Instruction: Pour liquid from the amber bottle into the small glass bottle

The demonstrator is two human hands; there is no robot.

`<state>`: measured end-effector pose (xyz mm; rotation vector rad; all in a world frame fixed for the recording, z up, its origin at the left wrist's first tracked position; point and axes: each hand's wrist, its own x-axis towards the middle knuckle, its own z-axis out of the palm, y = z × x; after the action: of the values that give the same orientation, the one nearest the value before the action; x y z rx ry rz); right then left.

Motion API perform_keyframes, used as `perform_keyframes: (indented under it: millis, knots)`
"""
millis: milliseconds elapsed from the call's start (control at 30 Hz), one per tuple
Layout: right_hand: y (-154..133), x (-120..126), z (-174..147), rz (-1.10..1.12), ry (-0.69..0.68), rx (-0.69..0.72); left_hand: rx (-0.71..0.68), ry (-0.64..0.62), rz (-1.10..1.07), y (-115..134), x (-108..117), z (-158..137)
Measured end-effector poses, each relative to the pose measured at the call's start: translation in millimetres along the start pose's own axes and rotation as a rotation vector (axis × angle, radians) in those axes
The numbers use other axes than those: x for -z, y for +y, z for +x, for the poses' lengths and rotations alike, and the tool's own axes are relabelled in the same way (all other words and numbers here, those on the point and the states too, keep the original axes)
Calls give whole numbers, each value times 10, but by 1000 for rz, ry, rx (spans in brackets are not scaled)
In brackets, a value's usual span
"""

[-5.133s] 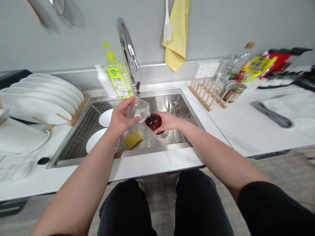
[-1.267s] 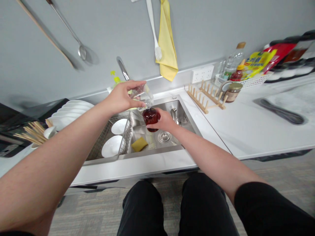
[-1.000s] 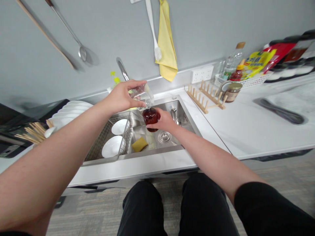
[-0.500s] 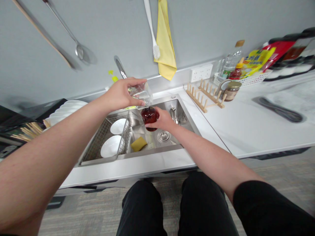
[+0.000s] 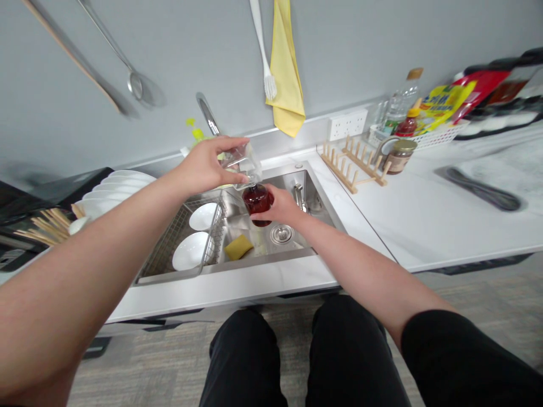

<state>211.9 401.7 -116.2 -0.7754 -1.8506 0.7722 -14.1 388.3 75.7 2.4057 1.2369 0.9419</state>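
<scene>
Left hand (image 5: 206, 164): clamped on a clear container (image 5: 247, 164), thumb below, fingers above. Container is colourless, see-through, angular-sided, tilted; its lower end is at the neck of the dark red bottle (image 5: 257, 198). Contact between the two: cannot tell.

Right hand (image 5: 282, 206): clamped on the bottle from its right side. Bottle is glossy, translucent, round-shouldered, with a short dark neck; whether the red is glass or contents, cannot tell.

Both items are held over the steel sink (image 5: 271, 260), between its back and front edges. Yellow sponge (image 5: 238, 247) lies near the sink's front edge; two white bowls (image 5: 192, 251) sit toward its left end.
</scene>
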Motion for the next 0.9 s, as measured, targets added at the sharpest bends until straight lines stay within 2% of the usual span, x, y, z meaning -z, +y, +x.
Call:
perform_keyframes:
  millis: [233, 533, 733, 900]
  knots:
    - [22, 2, 5, -59, -80, -10, -42, 144, -247, -369, -132, -363]
    - [100, 29, 35, -104, -110, -47, -7, 396, -529, -864, -633, -697]
    - [229, 27, 63, -166, -160, -49, -7, 511, -553, -1214, -985, -963]
    - [288, 15, 38, -196, -230, -35, -60, 502, -552, -1379, -1145, -1164]
